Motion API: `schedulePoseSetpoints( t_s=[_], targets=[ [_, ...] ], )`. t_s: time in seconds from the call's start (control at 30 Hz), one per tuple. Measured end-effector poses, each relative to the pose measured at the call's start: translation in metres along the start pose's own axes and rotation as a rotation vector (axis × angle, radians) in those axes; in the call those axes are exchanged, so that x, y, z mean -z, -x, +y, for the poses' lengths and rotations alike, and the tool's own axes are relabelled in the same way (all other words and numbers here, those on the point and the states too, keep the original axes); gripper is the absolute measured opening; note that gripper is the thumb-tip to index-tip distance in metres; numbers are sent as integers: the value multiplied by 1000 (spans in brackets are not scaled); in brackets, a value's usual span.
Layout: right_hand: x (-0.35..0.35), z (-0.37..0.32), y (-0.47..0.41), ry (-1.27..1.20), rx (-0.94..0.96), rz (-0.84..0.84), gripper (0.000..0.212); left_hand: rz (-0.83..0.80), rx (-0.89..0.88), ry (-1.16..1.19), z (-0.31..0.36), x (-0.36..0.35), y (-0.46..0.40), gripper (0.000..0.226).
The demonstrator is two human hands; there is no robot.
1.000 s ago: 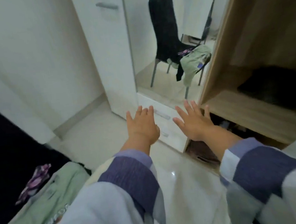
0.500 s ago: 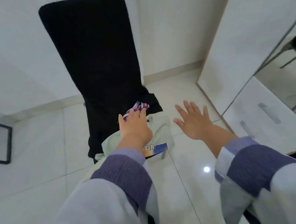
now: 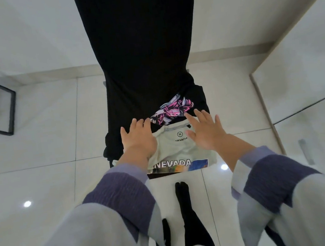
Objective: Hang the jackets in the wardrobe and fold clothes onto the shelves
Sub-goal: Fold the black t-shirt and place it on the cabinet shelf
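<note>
A pale green T-shirt (image 3: 178, 150) printed "NEVADA" lies on the seat of a black chair (image 3: 141, 49) straight ahead. Behind it lies a purple and pink patterned garment (image 3: 173, 109). My left hand (image 3: 138, 139) hovers over the shirt's left shoulder with fingers spread. My right hand (image 3: 206, 130) hovers over the shirt's right side, also spread. Neither hand holds anything. I cannot tell whether the palms touch the cloth. A black garment (image 3: 113, 146) hangs off the seat's left edge.
White wardrobe doors (image 3: 305, 83) with drawer handles stand at the right. A black metal frame (image 3: 9, 114) sits on the glossy tiled floor at the left. My black-socked foot (image 3: 185, 200) stands on the floor just before the chair.
The view swung from the open wardrobe to the chair. Both hands moved forward and now reach over the green T-shirt on the seat.
</note>
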State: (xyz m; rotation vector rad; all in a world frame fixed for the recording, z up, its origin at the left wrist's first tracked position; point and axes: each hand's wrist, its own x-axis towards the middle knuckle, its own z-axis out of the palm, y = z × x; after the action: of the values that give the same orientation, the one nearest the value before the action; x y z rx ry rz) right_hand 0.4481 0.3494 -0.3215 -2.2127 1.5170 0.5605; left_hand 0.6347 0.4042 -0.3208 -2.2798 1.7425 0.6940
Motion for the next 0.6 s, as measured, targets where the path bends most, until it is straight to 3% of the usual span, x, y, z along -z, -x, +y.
schedulePoseSetpoints(
  t_s=[0.13, 0.3, 0.37, 0.47, 0.6],
  targets=[
    [-10, 14, -60, 56, 20, -29, 64, -52, 77, 93, 3, -19, -51, 63],
    [-13, 35, -125, 57, 12, -40, 93, -113, 156, 151, 16, -44, -99, 60],
    [-18, 38, -147, 51, 1, -30, 96, -103, 185, 102, 16, -48, -108, 54],
    [-27, 35, -165, 21, -10, -5, 81, -57, 196, 73, 11, -45, -115, 50],
    [-22, 33, -179, -5, 58, 110, 52, 62, 192, 205, 4, -32, -130, 32]
  ],
)
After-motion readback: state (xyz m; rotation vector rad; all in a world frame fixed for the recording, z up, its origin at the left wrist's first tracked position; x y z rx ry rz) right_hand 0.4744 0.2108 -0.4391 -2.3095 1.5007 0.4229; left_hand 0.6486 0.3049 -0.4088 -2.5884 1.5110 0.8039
